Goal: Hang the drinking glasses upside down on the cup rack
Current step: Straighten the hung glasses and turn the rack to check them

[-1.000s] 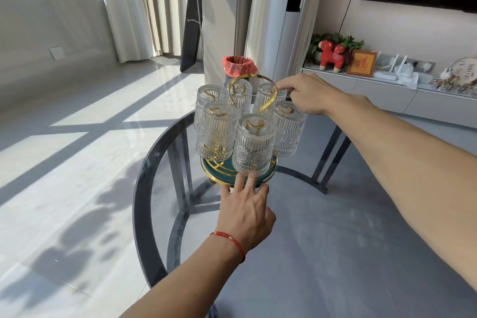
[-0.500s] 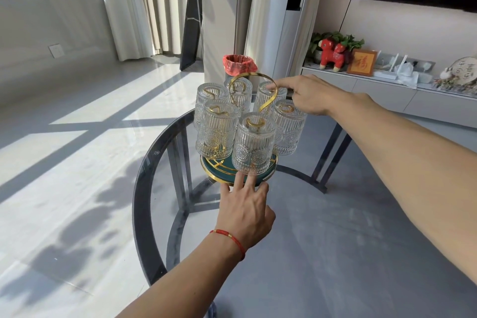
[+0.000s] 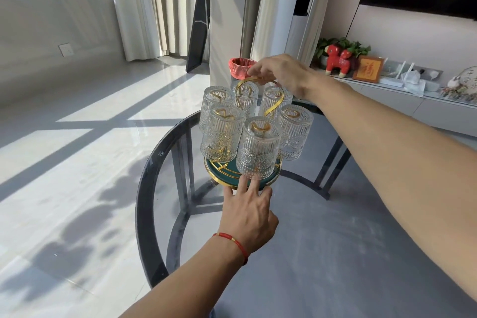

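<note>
The cup rack (image 3: 272, 180) has a round green base with a gold rim and a looped gold handle (image 3: 278, 100). It stands on a round glass table (image 3: 154, 162). Several ribbed drinking glasses hang upside down on its gold pegs, the nearest glass (image 3: 258, 148) at the front and another glass (image 3: 294, 133) at the right. My left hand (image 3: 249, 217) lies flat on the table with its fingertips touching the front of the base. My right hand (image 3: 281, 73) reaches over from the right and its fingers close on the top of the gold handle.
The glass table has a dark rim and dark legs under it, over a grey rug. A bin with a pink bag (image 3: 241, 67) stands behind the rack. A low cabinet (image 3: 387, 100) at the right holds a red toy animal (image 3: 336, 59) and a framed picture.
My right hand has moved up and left from the far right glass to the top of the gold handle. My left hand stays at the base.
</note>
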Available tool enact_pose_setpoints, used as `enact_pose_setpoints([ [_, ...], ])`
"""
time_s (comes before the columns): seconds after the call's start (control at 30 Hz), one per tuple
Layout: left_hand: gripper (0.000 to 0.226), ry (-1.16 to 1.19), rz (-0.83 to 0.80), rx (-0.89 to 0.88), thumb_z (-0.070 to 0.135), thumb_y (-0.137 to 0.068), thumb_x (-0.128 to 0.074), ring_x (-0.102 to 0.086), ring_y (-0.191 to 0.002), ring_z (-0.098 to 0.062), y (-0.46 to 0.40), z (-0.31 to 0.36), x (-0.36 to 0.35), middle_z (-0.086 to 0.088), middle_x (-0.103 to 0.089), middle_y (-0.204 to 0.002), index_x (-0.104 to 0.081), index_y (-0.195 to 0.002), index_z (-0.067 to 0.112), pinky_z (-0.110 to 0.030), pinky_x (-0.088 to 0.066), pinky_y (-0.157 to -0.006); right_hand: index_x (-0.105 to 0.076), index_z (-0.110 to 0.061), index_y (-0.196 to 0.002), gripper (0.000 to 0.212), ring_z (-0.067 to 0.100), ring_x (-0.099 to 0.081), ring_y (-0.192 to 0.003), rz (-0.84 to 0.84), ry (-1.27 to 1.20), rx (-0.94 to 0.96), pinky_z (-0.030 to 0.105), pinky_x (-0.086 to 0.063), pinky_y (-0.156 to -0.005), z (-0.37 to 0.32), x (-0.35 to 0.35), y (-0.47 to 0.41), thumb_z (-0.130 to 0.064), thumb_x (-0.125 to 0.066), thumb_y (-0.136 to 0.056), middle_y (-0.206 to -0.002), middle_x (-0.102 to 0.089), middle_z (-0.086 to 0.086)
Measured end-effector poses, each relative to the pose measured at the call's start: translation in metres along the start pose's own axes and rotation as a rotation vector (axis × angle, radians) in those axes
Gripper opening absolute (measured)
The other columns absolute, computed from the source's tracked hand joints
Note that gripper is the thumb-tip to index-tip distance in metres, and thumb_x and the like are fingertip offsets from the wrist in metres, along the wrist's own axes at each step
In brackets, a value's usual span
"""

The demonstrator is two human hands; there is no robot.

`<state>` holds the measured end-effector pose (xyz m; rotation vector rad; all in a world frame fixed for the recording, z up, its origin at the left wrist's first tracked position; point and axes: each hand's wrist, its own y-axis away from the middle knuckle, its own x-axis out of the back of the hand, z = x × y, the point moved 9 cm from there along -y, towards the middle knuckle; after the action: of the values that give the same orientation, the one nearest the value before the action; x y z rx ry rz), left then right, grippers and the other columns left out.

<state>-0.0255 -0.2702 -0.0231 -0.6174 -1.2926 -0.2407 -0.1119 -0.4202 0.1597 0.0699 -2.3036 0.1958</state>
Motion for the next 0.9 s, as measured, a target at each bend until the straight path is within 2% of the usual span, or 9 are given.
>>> enact_pose_setpoints([
  [0.03,0.036,0.0,0.003,-0.003,0.037,-0.083,-0.055,-0.042,-0.121,-0.035,0.0,0.0,0.0,-0.01,-0.051,-0.13,-0.062,-0.111,0.016,-0.052,-0.043,-0.089,-0.072,-0.005,-0.122,0.048,0.028,-0.064,-0.118,-0.027,-0.024,-0.014,0.034,-0.049,-0.099,0.001,-0.007,-0.003,-0.033,-0.038,-0.103,-0.125,-0.071,0.014],
  [0.13,0.036,0.001,0.004,-0.004,0.037,-0.083,-0.054,-0.042,-0.12,-0.034,0.0,-0.001,0.0,-0.01,-0.052,-0.129,-0.061,-0.111,0.016,-0.052,-0.042,-0.088,-0.063,-0.005,-0.137,0.063,0.002,-0.062,-0.103,-0.106,-0.061,-0.067,0.003,-0.044,-0.068,0.005,-0.023,-0.009,-0.046,-0.023,-0.109,-0.13,-0.067,0.005],
  [0.2,0.036,0.005,-0.005,-0.002,0.038,-0.083,-0.053,-0.041,-0.119,-0.034,0.001,-0.001,-0.001,-0.01,-0.05,-0.13,-0.06,-0.112,0.017,-0.051,-0.042,-0.087,-0.059,-0.005,-0.143,0.073,0.006,-0.062,-0.11,-0.146,-0.052,-0.081,0.009,-0.043,-0.081,0.005,-0.027,-0.014,-0.053,-0.017,-0.108,-0.137,-0.065,0.006],
  [0.27,0.036,0.008,-0.002,-0.002,0.037,-0.083,-0.053,-0.041,-0.117,-0.034,0.001,-0.001,-0.001,-0.01,-0.05,-0.129,-0.06,-0.112,0.017,-0.05,-0.043,-0.086,-0.062,-0.006,-0.141,0.08,0.017,-0.06,-0.125,-0.18,-0.026,-0.085,0.03,-0.039,-0.11,0.005,-0.027,-0.018,-0.059,-0.012,-0.107,-0.141,-0.065,0.009],
  [0.33,0.037,0.01,0.002,-0.001,0.037,-0.082,-0.054,-0.042,-0.117,-0.034,0.001,0.0,0.0,-0.01,-0.051,-0.128,-0.06,-0.111,0.016,-0.051,-0.044,-0.085,-0.068,-0.011,-0.136,0.085,0.021,-0.057,-0.131,-0.19,0.028,-0.111,0.043,-0.026,-0.12,0.007,-0.027,-0.02,-0.064,-0.009,-0.105,-0.139,-0.066,0.008],
  [0.5,0.037,0.012,-0.006,0.003,0.037,-0.083,-0.053,-0.042,-0.116,-0.034,0.0,-0.001,0.0,-0.011,-0.051,-0.127,-0.06,-0.112,0.015,-0.052,-0.043,-0.085,-0.08,-0.017,-0.116,0.089,0.02,-0.049,-0.131,-0.171,0.089,-0.128,0.047,-0.018,-0.101,0.01,-0.026,-0.024,-0.07,-0.011,-0.101,-0.143,-0.062,0.006],
  [0.6,0.036,0.014,-0.002,0.003,0.036,-0.082,-0.054,-0.043,-0.115,-0.034,0.0,-0.001,0.001,-0.011,-0.051,-0.127,-0.06,-0.11,0.015,-0.051,-0.043,-0.082,-0.078,-0.018,-0.119,0.086,0.021,-0.05,-0.135,-0.173,0.039,-0.133,0.046,-0.018,-0.1,0.012,-0.025,-0.028,-0.07,-0.012,-0.101,-0.145,-0.062,0.007],
  [0.8,0.03,0.005,0.027,0.017,0.033,-0.077,-0.055,-0.046,-0.112,-0.035,-0.001,0.0,0.002,-0.009,-0.053,-0.119,-0.061,-0.1,0.015,-0.051,-0.044,-0.078,-0.071,-0.01,-0.13,0.092,0.018,-0.055,-0.136,-0.235,-0.017,-0.124,0.038,-0.025,-0.11,0.018,-0.027,-0.042,-0.068,-0.005,-0.102,-0.144,-0.065,0.003],
  [0.9,0.032,0.001,0.029,0.02,0.034,-0.077,-0.055,-0.046,-0.112,-0.035,-0.002,0.0,0.0,-0.009,-0.054,-0.118,-0.062,-0.102,0.016,-0.053,-0.044,-0.079,-0.073,-0.01,-0.125,0.093,0.021,-0.057,-0.132,-0.229,-0.014,-0.129,0.041,-0.027,-0.119,0.021,-0.026,-0.047,-0.069,-0.006,-0.102,-0.139,-0.068,0.003],
])
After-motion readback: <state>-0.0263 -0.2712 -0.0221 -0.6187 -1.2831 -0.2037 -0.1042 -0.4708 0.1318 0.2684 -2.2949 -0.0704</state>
